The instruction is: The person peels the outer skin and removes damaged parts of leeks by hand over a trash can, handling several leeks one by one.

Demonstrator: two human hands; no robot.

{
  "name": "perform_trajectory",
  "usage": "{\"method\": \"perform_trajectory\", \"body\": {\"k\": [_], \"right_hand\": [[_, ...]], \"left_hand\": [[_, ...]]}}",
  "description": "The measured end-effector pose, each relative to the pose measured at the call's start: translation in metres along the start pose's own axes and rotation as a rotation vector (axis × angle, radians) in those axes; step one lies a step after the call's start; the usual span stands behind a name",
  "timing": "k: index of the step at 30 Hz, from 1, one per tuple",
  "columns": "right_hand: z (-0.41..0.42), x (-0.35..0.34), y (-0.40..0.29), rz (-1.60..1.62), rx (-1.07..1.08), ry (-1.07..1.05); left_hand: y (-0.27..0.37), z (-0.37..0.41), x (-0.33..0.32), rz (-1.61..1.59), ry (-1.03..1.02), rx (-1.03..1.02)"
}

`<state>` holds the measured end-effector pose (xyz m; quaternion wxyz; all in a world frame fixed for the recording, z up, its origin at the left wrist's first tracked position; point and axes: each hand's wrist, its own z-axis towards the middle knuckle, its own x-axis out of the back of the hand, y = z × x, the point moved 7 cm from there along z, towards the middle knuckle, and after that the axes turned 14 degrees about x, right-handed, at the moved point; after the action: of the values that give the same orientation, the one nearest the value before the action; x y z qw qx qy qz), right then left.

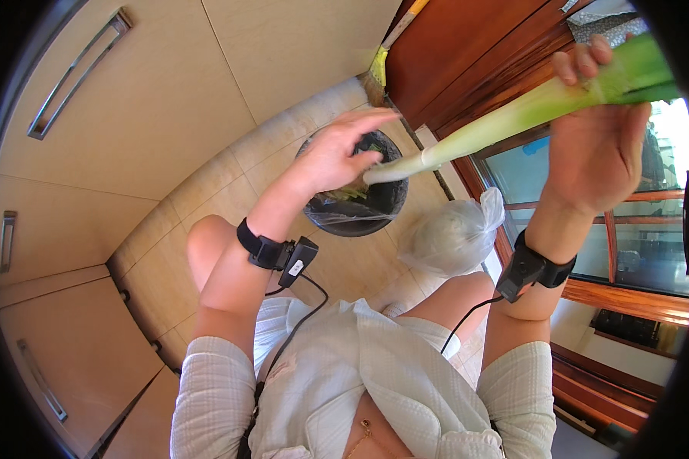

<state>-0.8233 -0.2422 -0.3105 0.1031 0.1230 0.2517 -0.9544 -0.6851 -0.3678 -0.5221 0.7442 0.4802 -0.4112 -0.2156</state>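
A long leek (494,123), pale at its lower end and green at its leafy upper part, is gripped around the green part by my right hand (600,149). It slants down to the left, its root end over a round bin (356,226) on the floor. My left hand (341,149) is above the bin, close to the root end, with thumb and fingers apart. Whether it touches the root is blurred. The bin has a dark plastic liner (390,195) and holds some green and pale plant scraps (347,192).
A knotted translucent plastic bag (451,238) with something pale inside sits right of the bin. Beige cabinets with metal handles (80,74) line the left. A broom (376,80) leans at the back, beside a brown wooden door (453,51). Glazed wooden panels (574,229) stand at right.
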Motion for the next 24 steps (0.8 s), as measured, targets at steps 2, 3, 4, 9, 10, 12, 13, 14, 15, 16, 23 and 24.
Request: {"method": "perform_trajectory", "body": {"k": [2,3,4,9,10,12,13,14,15,16,23,24], "right_hand": [[-0.004,-0.005,0.017,0.076,-0.016,0.013],[-0.002,-0.011,0.016,0.086,-0.016,-0.007],[0.001,-0.016,0.013,0.095,-0.016,-0.028],[-0.014,-0.023,0.031,-0.173,0.13,-0.035],[-0.017,-0.018,0.026,-0.22,0.156,0.027],[-0.017,-0.009,0.014,-0.246,0.194,0.075],[-0.015,-0.004,0.007,-0.227,0.205,0.061],[-0.013,-0.003,0.002,-0.208,0.217,0.047],[-0.013,-0.002,0.002,-0.201,0.214,0.08],[-0.014,-0.003,0.003,-0.194,0.212,0.113],[-0.089,0.002,0.054,-0.639,-0.155,0.312],[-0.093,0.0,0.052,-0.528,-0.13,0.383]], "left_hand": [[0.026,-0.003,-0.005,-0.135,-0.133,-0.148],[0.022,-0.001,-0.014,-0.181,-0.239,-0.09],[0.014,0.001,-0.025,-0.225,-0.346,-0.033],[0.031,-0.005,-0.033,-0.683,-0.468,0.131],[0.032,-0.004,-0.038,-0.741,-0.495,0.122],[0.025,-0.011,-0.046,-0.578,-0.567,0.095],[0.022,-0.014,-0.052,-0.496,-0.604,0.08],[0.021,-0.016,-0.057,-0.537,-0.587,0.084],[0.013,-0.016,-0.059,-0.564,-0.558,0.132],[0.006,-0.015,-0.061,-0.591,-0.529,0.178],[0.041,-0.011,-0.046,-0.386,-0.21,0.106],[0.05,-0.013,-0.044,-0.319,-0.233,0.042]]}}
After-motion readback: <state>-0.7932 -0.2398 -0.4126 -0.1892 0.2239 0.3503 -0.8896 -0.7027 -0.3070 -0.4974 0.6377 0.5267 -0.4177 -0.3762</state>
